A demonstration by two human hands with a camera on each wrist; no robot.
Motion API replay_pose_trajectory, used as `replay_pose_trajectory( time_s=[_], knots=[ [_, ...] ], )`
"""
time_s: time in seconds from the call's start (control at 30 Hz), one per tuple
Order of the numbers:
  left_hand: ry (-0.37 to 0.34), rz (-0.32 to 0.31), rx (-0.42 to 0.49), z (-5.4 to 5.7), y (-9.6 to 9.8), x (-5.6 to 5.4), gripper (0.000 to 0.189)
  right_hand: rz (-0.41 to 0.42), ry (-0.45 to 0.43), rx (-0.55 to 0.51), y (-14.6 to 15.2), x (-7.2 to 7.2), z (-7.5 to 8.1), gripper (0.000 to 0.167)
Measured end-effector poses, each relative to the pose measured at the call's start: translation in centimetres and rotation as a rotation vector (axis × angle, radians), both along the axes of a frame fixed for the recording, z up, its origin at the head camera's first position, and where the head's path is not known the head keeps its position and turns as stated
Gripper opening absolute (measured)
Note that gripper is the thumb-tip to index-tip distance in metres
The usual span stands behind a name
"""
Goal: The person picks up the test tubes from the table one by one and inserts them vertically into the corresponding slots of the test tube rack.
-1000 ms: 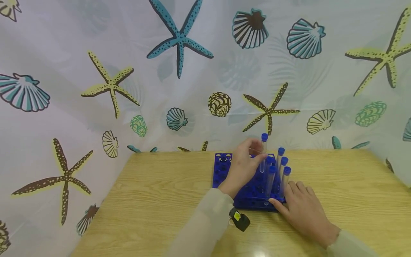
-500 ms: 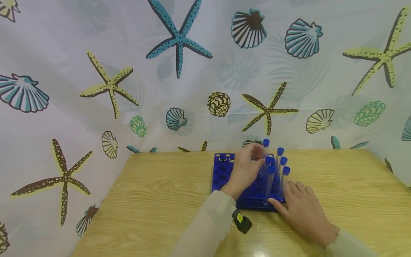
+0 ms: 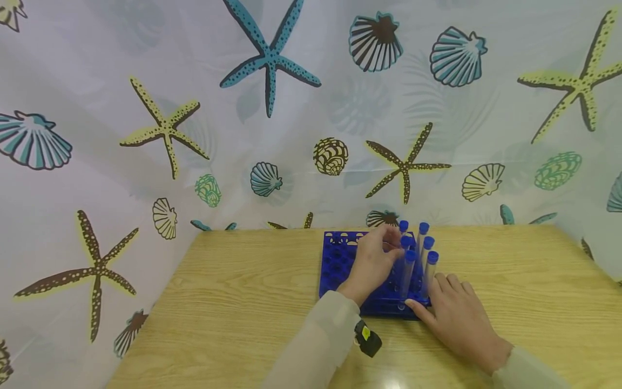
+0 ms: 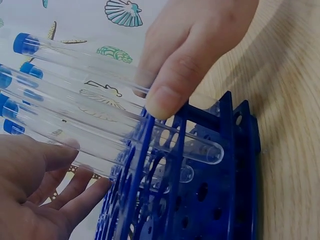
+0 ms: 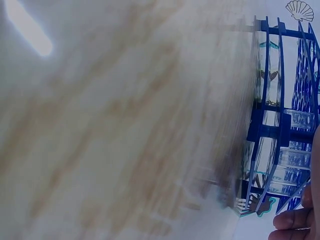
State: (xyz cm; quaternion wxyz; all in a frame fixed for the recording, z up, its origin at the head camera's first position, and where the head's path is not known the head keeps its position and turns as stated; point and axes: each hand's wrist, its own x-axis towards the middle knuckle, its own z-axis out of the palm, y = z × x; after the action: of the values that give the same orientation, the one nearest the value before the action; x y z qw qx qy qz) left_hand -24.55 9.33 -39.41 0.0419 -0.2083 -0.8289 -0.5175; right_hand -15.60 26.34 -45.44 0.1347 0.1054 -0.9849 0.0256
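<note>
A blue test tube rack stands on the wooden table. With thumb and fingers, my left hand pinches a clear test tube whose blue cap shows above the fingertips; its lower part is hidden in the head view. Several other capped test tubes stand upright at the rack's right end. My right hand grips that end at the front corner, its thumb on the upper edge beside a tube in the left wrist view. Tube bottoms show through the rack there.
Holes without tubes fill the rack's left part. A black strap device hangs at the left wrist. Bare wooden table extends on both sides, and a shell-and-starfish patterned curtain rises behind it.
My left hand has lowered its test tube into the rack, so the cap now sits about level with the neighbouring caps. The right hand has stayed at the rack's corner.
</note>
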Motion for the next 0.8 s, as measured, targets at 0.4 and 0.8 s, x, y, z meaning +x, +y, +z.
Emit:
replay_pose_trajectory(
  time_s=[0.4, 0.8],
  knots=[
    [0.003, 0.031, -0.092, -0.23, 0.2, 0.18, 0.02, -0.003, -0.01, -0.003, 0.0, 0.02, 0.18, 0.086],
    [-0.023, 0.063, -0.12, -0.68, -0.21, 0.66, 0.021, 0.005, 0.011, 0.0, -0.04, -0.15, 0.0, 0.083]
  ],
)
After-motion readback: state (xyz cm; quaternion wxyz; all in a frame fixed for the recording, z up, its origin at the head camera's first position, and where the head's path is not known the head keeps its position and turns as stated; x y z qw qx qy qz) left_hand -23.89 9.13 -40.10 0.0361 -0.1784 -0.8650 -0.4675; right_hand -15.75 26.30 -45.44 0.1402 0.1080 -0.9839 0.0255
